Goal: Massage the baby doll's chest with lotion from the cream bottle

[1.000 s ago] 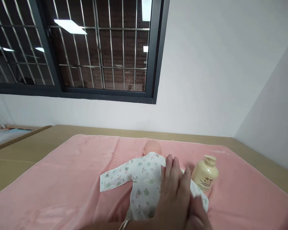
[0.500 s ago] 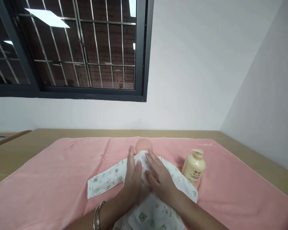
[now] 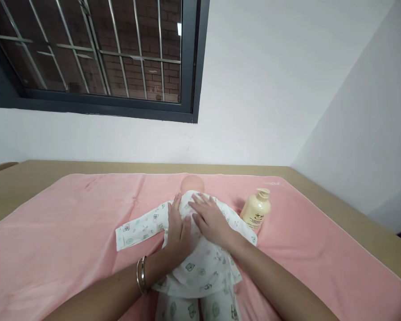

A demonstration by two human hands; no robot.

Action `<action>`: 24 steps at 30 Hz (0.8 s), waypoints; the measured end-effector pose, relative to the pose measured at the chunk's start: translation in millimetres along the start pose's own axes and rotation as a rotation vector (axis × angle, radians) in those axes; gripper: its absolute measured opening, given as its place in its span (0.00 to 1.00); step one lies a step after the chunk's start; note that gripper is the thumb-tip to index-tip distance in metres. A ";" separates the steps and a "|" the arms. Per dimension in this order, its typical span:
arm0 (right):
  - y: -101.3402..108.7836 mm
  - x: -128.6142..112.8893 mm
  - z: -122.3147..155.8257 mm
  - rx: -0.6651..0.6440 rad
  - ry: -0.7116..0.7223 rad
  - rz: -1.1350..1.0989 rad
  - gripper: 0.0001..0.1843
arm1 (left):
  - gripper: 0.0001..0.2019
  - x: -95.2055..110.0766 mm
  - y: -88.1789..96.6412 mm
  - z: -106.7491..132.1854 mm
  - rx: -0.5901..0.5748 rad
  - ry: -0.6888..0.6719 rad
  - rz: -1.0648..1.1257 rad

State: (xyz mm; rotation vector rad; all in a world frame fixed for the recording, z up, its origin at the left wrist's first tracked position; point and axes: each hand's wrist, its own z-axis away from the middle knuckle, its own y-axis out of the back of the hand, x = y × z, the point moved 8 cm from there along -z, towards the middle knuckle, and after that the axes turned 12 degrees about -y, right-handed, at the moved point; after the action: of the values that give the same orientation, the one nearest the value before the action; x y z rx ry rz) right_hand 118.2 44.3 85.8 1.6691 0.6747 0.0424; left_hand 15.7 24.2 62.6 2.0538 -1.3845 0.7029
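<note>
A baby doll [image 3: 193,183] lies on a pink towel [image 3: 70,223], head away from me, dressed in a white printed sleepsuit [image 3: 200,267]. My left hand [image 3: 177,229] rests flat on the doll's upper body, fingers stretched out, with a bangle on the wrist. My right hand [image 3: 210,218] lies flat beside it on the doll's chest, fingers spread toward the neck. The two hands touch each other. One empty-looking sleeve [image 3: 138,225] of the suit stretches out to the left.
A cream pump bottle [image 3: 255,213] stands on the towel just right of the doll's shoulder. The towel covers a tan table [image 3: 26,178] set against a white wall and corner. A barred dark window is above left.
Both hands moved from the doll's right side onto its chest and now lie flat side by side. My view tilted down, so more of the doll's legs shows.
</note>
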 end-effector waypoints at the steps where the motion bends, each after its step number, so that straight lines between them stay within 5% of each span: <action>1: 1.6 5.8 -4.9 0.024 -0.065 0.014 0.25 | 0.28 -0.8 -1.4 0.2 -0.011 -0.010 -0.019; 3: 2.5 4.4 -7.2 0.060 -0.063 0.042 0.27 | 0.27 -0.8 -2.7 0.4 -0.026 -0.038 -0.051; 8: -5.6 -13.8 6.0 -0.019 0.321 -0.049 0.24 | 0.27 10.2 -0.4 -0.3 -0.041 -0.128 -0.073; 13: 8.4 26.4 -17.8 0.134 0.003 -0.128 0.26 | 0.28 12.8 -0.3 0.6 -0.035 -0.151 -0.070; 15: 3.4 15.8 -15.2 0.096 0.031 -0.042 0.30 | 0.29 10.0 0.1 1.5 -0.018 -0.152 -0.063; 20: -4.6 -19.7 14.0 0.037 0.371 -0.084 0.23 | 0.29 11.7 2.6 1.9 0.018 -0.180 -0.044; 24: 7.5 13.1 -0.4 0.204 0.113 -0.140 0.24 | 0.30 13.9 2.2 0.7 -0.019 -0.143 -0.050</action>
State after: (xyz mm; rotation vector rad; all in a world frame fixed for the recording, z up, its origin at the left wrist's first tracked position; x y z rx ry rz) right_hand 131.9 50.2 88.3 1.8204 0.9049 -0.0331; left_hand 18.3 14.0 72.0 2.1521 -1.4058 0.5289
